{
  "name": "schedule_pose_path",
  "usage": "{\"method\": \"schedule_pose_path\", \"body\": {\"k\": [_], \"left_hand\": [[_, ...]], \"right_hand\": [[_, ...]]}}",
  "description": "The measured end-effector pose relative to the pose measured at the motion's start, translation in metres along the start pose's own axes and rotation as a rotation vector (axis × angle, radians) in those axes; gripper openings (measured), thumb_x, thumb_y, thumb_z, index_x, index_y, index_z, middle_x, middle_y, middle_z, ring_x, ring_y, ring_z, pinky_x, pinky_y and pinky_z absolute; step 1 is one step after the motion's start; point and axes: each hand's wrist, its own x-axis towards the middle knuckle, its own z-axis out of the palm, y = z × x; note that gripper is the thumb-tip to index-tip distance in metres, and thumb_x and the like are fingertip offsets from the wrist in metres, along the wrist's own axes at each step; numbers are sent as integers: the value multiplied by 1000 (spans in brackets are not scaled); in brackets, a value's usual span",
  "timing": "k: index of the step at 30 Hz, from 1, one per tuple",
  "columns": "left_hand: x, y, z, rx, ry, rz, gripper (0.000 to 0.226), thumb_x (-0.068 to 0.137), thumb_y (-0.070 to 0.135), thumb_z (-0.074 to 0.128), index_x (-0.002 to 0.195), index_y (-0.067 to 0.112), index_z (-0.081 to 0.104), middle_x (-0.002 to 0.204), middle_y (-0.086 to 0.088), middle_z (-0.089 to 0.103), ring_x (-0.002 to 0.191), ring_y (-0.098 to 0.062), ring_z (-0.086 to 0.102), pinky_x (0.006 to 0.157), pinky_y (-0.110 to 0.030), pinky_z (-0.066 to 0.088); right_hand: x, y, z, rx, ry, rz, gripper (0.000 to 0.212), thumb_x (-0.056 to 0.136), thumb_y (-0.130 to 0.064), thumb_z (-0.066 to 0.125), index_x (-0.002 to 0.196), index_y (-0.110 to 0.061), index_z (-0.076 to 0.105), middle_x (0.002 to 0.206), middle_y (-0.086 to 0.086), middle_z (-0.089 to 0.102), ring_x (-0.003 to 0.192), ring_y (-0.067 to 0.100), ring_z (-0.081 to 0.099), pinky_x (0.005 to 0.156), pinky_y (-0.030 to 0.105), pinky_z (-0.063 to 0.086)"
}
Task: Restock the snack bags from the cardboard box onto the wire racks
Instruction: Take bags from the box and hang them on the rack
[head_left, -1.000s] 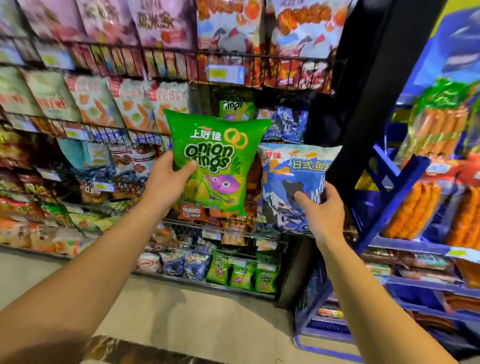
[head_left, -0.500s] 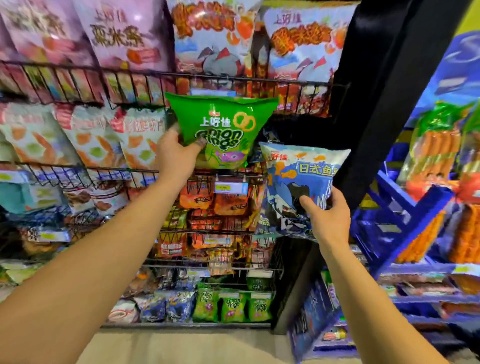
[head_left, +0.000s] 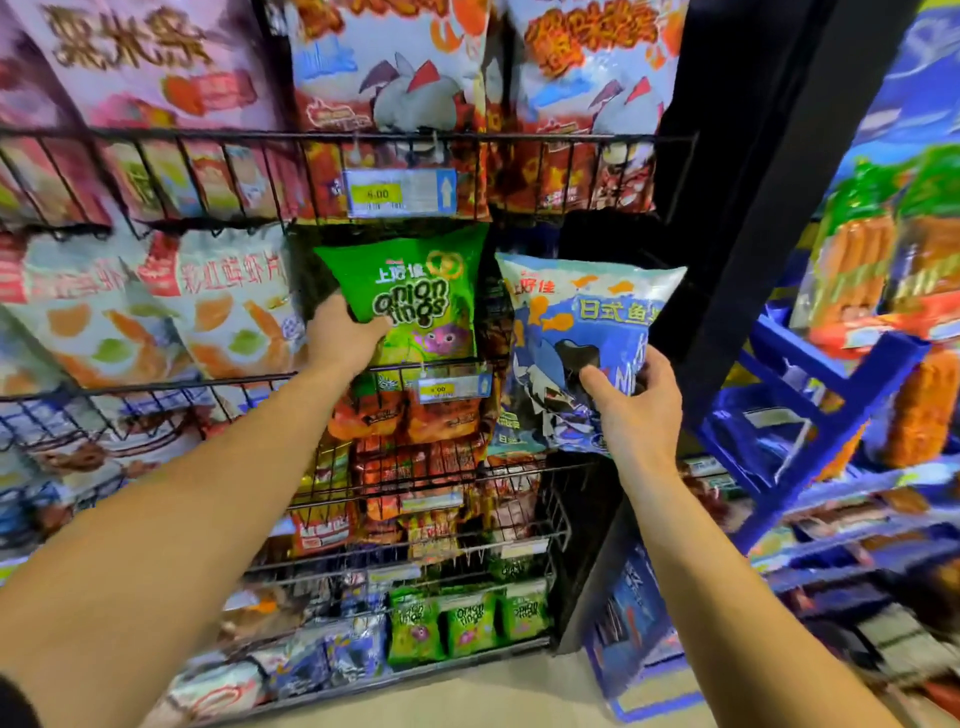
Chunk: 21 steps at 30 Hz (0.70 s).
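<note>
Head view shows us a tall black wire rack (head_left: 363, 136) filling most of the scene, its tiers packed with snack bags, and beside it on our right a blue shelf unit (head_left: 810, 395) of orange packets. We hold a blue fish-snack bag (head_left: 576, 332) in front of the rack's right edge, our right hand (head_left: 636, 410) gripping its lower right side, thumb across the front and fingers curled behind. Our left hand (head_left: 345, 340) pinches the green onion rings bag (head_left: 415, 296) at its lower left corner, the bag sitting in the middle tier just under a yellow price tag (head_left: 400, 192). Smaller onion rings packs (head_left: 465, 621) stand on the bottom tier.
</note>
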Motion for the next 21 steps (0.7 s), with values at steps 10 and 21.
{"method": "schedule_pose_path", "body": {"k": [10, 21], "left_hand": [[0, 26, 16, 279, 268, 116, 84, 82, 22, 79, 150, 13, 31, 152, -18, 31, 135, -41, 35, 106, -47, 38], [-5, 20, 40, 828, -308, 131, 50, 100, 49, 50, 147, 33, 45, 154, -9, 25, 140, -38, 27, 95, -53, 49]], "right_hand": [[5, -14, 29, 60, -24, -125, 50, 82, -16, 78, 127, -25, 57, 103, -22, 62, 85, -10, 61, 72, 6, 43], [22, -5, 17, 85, -78, -147, 52, 82, -19, 78, 128, -29, 56, 114, -12, 65, 95, 2, 65, 81, 21, 53]]}}
